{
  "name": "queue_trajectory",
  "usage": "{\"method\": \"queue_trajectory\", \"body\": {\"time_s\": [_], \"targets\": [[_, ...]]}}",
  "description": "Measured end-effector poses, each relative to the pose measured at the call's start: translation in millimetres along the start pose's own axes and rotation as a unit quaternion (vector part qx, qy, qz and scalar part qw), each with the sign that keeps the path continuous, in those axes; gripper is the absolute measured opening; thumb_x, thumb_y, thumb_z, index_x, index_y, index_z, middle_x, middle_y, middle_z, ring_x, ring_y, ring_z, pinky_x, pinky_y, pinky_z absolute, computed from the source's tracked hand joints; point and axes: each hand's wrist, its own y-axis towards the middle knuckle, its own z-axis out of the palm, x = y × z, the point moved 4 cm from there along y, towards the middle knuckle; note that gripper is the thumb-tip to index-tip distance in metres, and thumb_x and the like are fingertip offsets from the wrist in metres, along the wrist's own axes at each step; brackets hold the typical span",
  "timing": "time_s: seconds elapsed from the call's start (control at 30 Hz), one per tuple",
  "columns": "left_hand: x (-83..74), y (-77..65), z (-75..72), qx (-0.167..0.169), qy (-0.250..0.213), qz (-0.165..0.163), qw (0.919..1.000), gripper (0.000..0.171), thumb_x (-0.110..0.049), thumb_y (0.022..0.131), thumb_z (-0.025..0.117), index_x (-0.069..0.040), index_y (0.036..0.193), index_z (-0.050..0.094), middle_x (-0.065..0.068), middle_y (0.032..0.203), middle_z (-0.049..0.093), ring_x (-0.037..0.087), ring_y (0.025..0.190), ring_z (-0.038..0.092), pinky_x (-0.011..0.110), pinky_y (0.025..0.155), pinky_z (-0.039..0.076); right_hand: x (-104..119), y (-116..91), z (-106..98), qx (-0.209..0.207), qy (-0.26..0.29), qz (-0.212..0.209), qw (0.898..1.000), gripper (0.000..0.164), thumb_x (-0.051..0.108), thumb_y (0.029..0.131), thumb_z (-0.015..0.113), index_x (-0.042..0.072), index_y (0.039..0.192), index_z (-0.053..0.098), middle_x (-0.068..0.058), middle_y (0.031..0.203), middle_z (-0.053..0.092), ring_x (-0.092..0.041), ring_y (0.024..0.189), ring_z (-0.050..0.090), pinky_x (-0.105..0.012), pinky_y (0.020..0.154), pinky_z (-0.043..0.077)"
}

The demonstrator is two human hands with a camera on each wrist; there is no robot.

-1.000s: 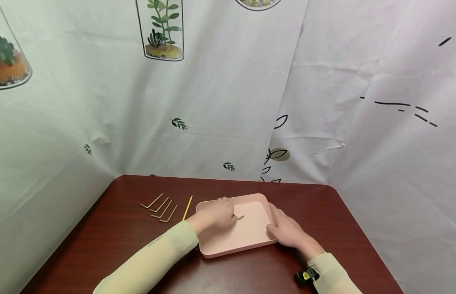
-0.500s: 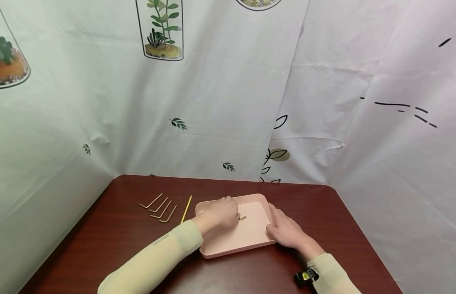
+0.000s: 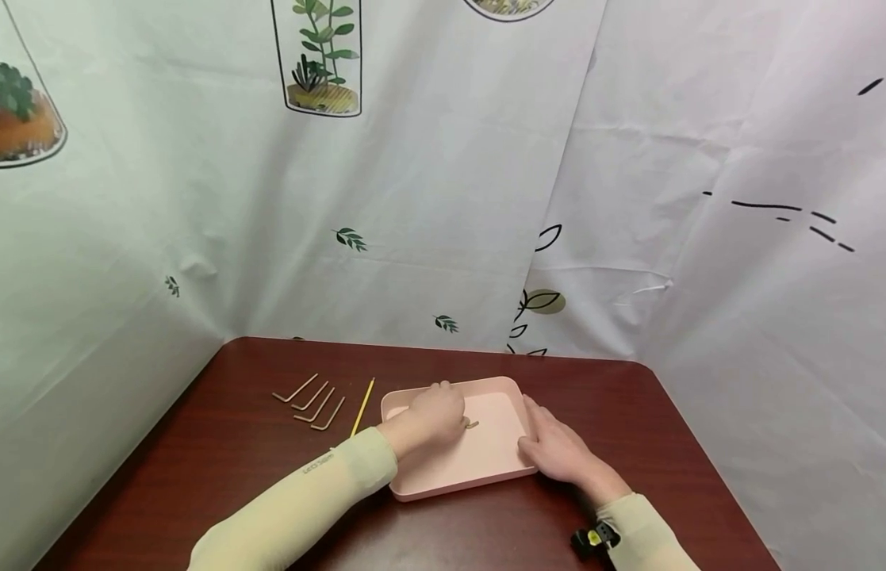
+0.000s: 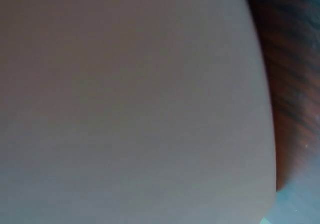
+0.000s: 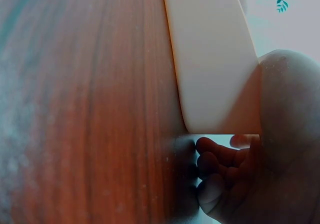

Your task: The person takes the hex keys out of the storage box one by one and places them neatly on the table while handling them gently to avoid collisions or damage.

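A pink shallow tray (image 3: 485, 456) lies on the dark red-brown table. My left hand (image 3: 439, 414) reaches into it with curled fingers and holds an L-shaped hex key (image 3: 473, 424), whose short bent end sticks out to the right. The rest of that key is hidden by the hand. At the tray's right side my right hand (image 3: 555, 446) grips the wall, thumb over the rim and fingers along the outside. The right wrist view has the tray's corner (image 5: 215, 74) between the thumb and the fingers (image 5: 212, 156). Only the tray's blurred outer wall (image 4: 135, 104) fills most of the left wrist view.
Several L-shaped hex keys (image 3: 328, 414) lie side by side on the table's left part. A yellow pencil (image 3: 362, 406) lies between them and the tray, its near end by the left sleeve (image 3: 321, 492). White printed cloth (image 3: 428, 198) surrounds the table's back and sides.
Inside the tray my left hand has moved slightly to the right, taking the hex key with it, then nearly stopped. My right hand and the tray stay in place.
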Motion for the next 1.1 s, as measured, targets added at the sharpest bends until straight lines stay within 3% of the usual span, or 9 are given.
{"method": "queue_trajectory", "body": {"time_s": [0.27, 0.5, 0.63, 0.83, 1.1], "targets": [[2.4, -2.1, -0.9, 0.012, -0.042, -0.003, 0.999, 0.042, -0.032, 0.107, 0.068, 0.006, 0.122, 0.074, 0.02, 0.115, 0.069, 0.034, 0.111, 0.067, 0.046, 0.103, 0.055, 0.2, -0.2, 0.6, 0.001, -0.005, 0.0, 1.0, 0.082, 0.017, 0.096, 0.061, -0.006, 0.17, 0.034, -0.026, 0.169, 0.046, -0.043, 0.152, 0.049, -0.061, 0.119, 0.043], [6.0, -3.9, -4.8, 0.017, -0.069, -0.004, 0.9975, 0.024, -0.022, 0.1, 0.068, 0.001, 0.103, 0.075, 0.019, 0.11, 0.067, 0.033, 0.104, 0.067, 0.047, 0.096, 0.057, 1.4, -0.6, -1.5, 0.001, -0.001, 0.001, 1.0, 0.083, 0.018, 0.095, 0.061, -0.005, 0.17, 0.034, -0.026, 0.169, 0.046, -0.043, 0.152, 0.049, -0.062, 0.119, 0.043], [5.8, -6.1, -4.1, 0.022, -0.071, -0.002, 0.9973, 0.018, -0.018, 0.102, 0.067, -0.002, 0.1, 0.073, 0.019, 0.112, 0.067, 0.033, 0.107, 0.067, 0.046, 0.099, 0.057, 1.4, -0.9, -1.8, 0.004, 0.0, 0.004, 1.0, 0.082, 0.018, 0.096, 0.06, -0.005, 0.17, 0.034, -0.026, 0.17, 0.045, -0.045, 0.154, 0.047, -0.063, 0.12, 0.042], [5.5, -6.3, -2.2, 0.013, -0.061, 0.0, 0.9981, 0.023, -0.019, 0.104, 0.065, 0.001, 0.106, 0.075, 0.018, 0.114, 0.069, 0.032, 0.109, 0.067, 0.046, 0.102, 0.056, 1.6, -0.8, -1.9, 0.004, -0.001, 0.004, 1.0, 0.082, 0.018, 0.096, 0.06, -0.005, 0.17, 0.034, -0.027, 0.17, 0.044, -0.045, 0.154, 0.047, -0.063, 0.12, 0.041], [6.6, -6.4, -0.4, -0.005, -0.063, -0.014, 0.9979, 0.038, -0.037, 0.106, 0.07, -0.001, 0.101, 0.077, 0.018, 0.107, 0.067, 0.035, 0.107, 0.068, 0.047, 0.101, 0.056, 1.2, -0.1, -1.2, 0.004, 0.0, 0.004, 1.0, 0.082, 0.017, 0.096, 0.06, -0.005, 0.171, 0.033, -0.025, 0.171, 0.043, -0.042, 0.154, 0.047, -0.061, 0.12, 0.042]]}}
